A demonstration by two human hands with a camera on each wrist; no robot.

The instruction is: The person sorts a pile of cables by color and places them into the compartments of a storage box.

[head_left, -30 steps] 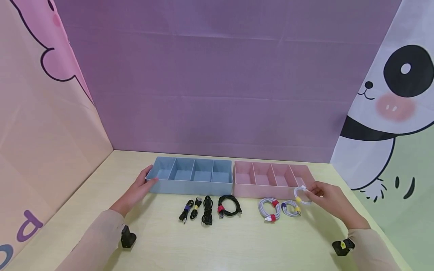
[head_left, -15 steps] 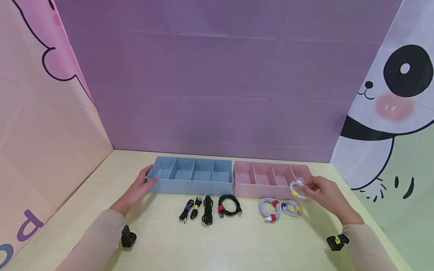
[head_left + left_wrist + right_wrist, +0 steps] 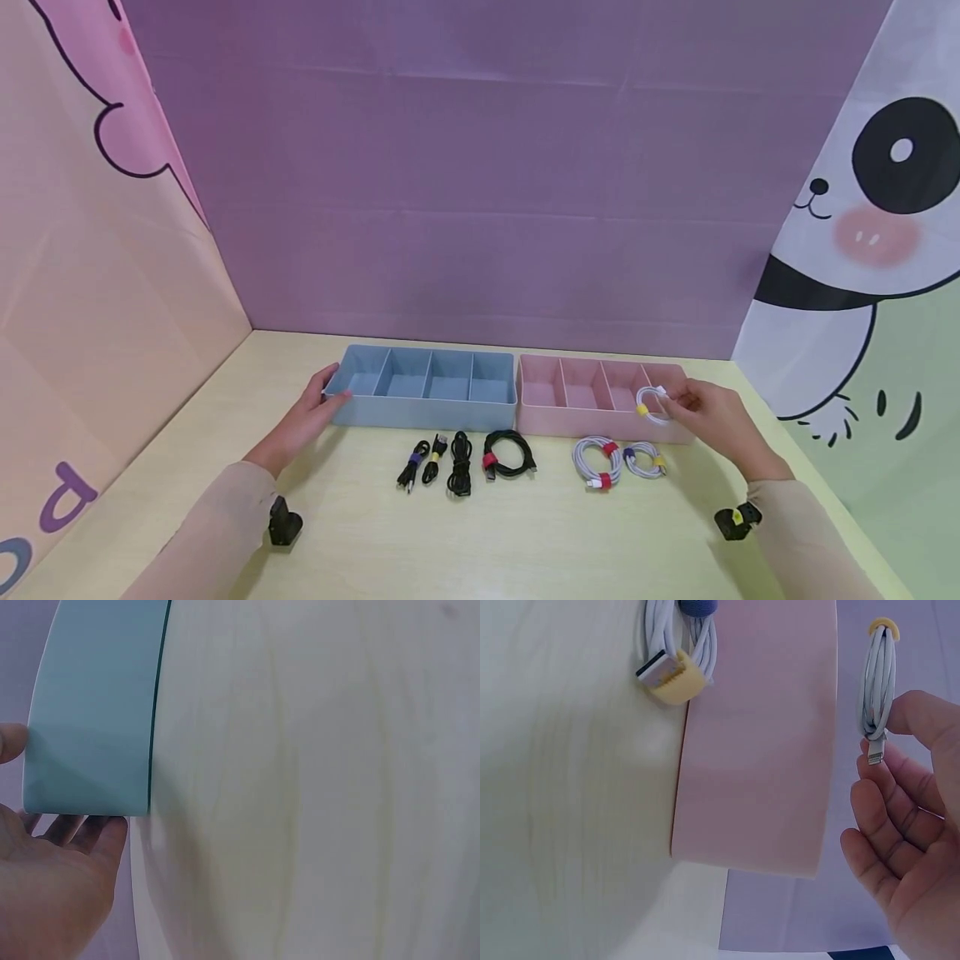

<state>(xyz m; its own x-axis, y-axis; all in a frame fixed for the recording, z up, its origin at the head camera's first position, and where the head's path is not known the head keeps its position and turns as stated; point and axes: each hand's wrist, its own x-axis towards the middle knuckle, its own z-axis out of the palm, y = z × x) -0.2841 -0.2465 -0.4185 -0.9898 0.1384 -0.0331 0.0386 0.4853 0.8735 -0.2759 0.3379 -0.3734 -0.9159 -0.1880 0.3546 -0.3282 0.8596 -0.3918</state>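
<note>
In the head view my right hand (image 3: 723,423) pinches a small coiled white charging cable (image 3: 879,682) with a yellow tie. The coil hangs over the front of the pink divided box (image 3: 570,422), near its right-hand compartments. The right wrist view shows thumb and index finger on the coil, its metal plug pointing toward the palm. My left hand (image 3: 302,421) holds the left end of the blue divided box (image 3: 427,415), thumb at the front rim and fingers against the end wall. All compartments I can see into look bare.
Before the blue box lie several black cables: one with a blue tie (image 3: 413,465), one with yellow (image 3: 434,458), a thicker bundle (image 3: 460,465) and a red-tied coil (image 3: 510,473). Two white coils, one larger (image 3: 577,467) and one smaller (image 3: 643,475), lie before the pink box.
My right hand has moved left and away from me, lifting the white cable up over the pink box's front. The left hand stays on the blue box.
</note>
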